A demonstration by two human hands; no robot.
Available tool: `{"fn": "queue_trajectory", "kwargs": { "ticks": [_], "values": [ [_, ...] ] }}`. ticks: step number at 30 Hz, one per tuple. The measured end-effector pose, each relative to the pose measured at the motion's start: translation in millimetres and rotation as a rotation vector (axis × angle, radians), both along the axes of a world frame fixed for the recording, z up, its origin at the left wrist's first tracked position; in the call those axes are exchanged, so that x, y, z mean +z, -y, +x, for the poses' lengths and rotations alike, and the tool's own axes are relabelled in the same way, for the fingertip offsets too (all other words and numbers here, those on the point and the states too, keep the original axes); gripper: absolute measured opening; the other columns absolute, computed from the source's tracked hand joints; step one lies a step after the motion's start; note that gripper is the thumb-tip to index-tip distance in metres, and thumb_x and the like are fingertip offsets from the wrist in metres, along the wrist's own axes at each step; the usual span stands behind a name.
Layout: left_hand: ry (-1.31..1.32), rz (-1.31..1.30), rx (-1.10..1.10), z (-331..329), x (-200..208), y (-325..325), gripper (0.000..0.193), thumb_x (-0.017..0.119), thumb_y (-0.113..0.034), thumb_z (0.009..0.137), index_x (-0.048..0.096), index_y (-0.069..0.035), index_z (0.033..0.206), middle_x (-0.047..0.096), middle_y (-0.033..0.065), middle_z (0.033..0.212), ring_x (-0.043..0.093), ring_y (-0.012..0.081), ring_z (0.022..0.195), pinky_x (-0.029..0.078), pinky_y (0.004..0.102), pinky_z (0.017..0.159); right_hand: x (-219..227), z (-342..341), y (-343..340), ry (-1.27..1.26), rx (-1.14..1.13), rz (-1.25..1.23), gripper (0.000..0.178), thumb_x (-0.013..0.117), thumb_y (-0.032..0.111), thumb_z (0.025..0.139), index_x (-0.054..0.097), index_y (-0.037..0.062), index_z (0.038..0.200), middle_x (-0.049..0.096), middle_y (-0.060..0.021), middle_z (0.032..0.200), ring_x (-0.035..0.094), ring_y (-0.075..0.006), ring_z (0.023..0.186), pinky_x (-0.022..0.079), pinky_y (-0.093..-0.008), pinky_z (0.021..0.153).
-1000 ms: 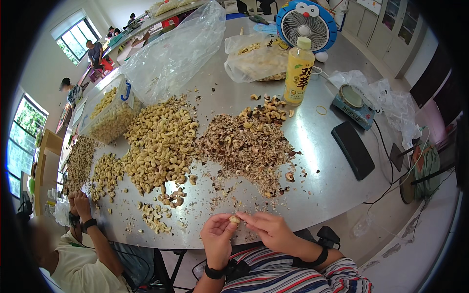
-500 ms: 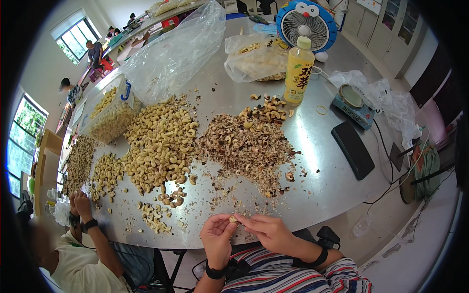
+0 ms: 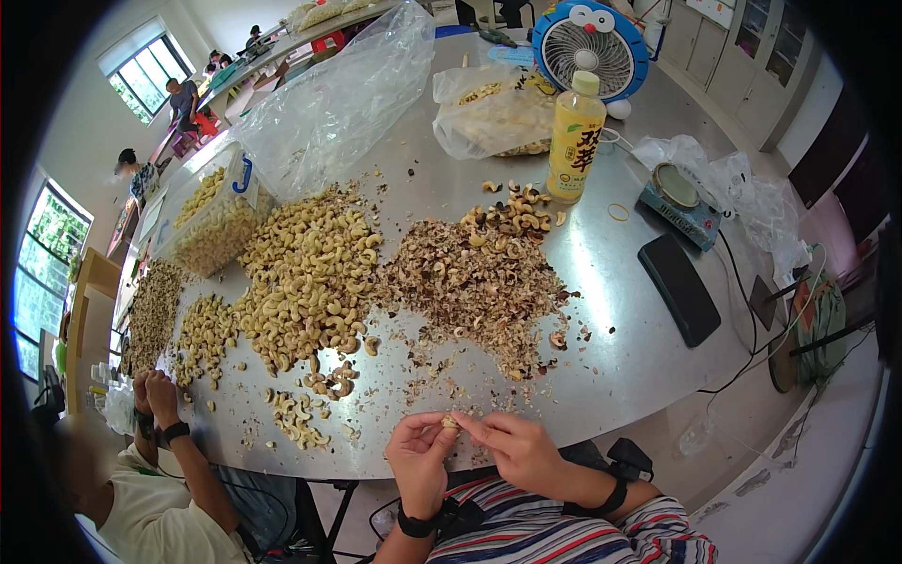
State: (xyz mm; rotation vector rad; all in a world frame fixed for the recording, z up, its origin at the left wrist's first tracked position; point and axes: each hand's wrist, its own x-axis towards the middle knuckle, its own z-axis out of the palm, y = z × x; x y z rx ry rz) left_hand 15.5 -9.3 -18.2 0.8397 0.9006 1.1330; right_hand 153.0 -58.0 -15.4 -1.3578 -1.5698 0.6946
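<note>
Pinching cashew in left hand, touching (cannot tell if gripping) with right hand, before husk heap with bottle behind.

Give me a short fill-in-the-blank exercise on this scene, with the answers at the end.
The left hand and right hand meet at a small nut, a ____. The bottle has a ____ label. The fan has a ____ rim. The tub stands to the ____ of the shell pile as pictured.

Missing words: cashew; yellow; blue; left.
</note>
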Motion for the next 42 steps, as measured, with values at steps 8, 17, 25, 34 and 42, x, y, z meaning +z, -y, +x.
{"fn": "queue_trajectory", "kwargs": {
  "ticks": [8,17,25,34,42],
  "values": [
    [0.012,-0.031,-0.014,0,0,0,0.023,0.063,0.010,0.074,0.053,0.004,0.094,0.059,0.0106,0.092,0.060,0.0171,0.086,0.049,0.0249,0.077,0,-3,0,0.220,-0.094,0.118,0.049,0.052,-0.002,0.073,0.054,0.0103,0.120,0.053,-0.0070,0.076,0.056,-0.0232,0.064,0.047,-0.0310,0.054],
    [0.036,-0.063,-0.092,-4,-3,-2,0.024,0.062,0.004,0.078,0.052,0.003,0.099,0.060,0.0099,0.094,0.058,0.0156,0.087,0.047,0.0259,0.080,8,7,-3,-0.388,0.050,-0.196,0.034,0.053,0.004,0.085,0.053,0.0067,0.119,0.056,-0.0115,0.078,0.053,-0.0195,0.065,0.044,-0.0273,0.062],
    [0.092,-0.101,-0.153,-3,1,-2,0.025,0.061,0.004,0.078,0.054,0.003,0.102,0.060,0.0091,0.096,0.057,0.0147,0.088,0.046,0.0251,0.080,15,11,-4,-0.224,0.065,-0.116,0.038,0.053,0.005,0.085,0.052,0.0110,0.122,0.054,-0.0107,0.076,0.052,-0.0204,0.063,0.044,-0.0276,0.060],
    [0.023,-0.049,-0.161,-5,3,-1,0.032,0.062,0.006,0.077,0.054,0.006,0.108,0.059,0.0105,0.099,0.056,0.0153,0.090,0.045,0.0247,0.080,10,10,-3,-0.150,0.055,-0.082,0.042,0.053,0.004,0.084,0.050,0.0147,0.124,0.054,-0.0116,0.078,0.053,-0.0229,0.062,0.045,-0.0288,0.059],
    [0.014,-0.087,-0.177,-6,8,-4,0.029,0.061,0.002,0.080,0.052,0.005,0.108,0.059,0.0112,0.098,0.058,0.0162,0.089,0.046,0.0260,0.080,9,14,-4,-0.212,0.064,-0.041,0.039,0.054,0.004,0.084,0.052,0.0109,0.122,0.056,-0.0123,0.079,0.055,-0.0232,0.066,0.045,-0.0297,0.059]
  ]
}}
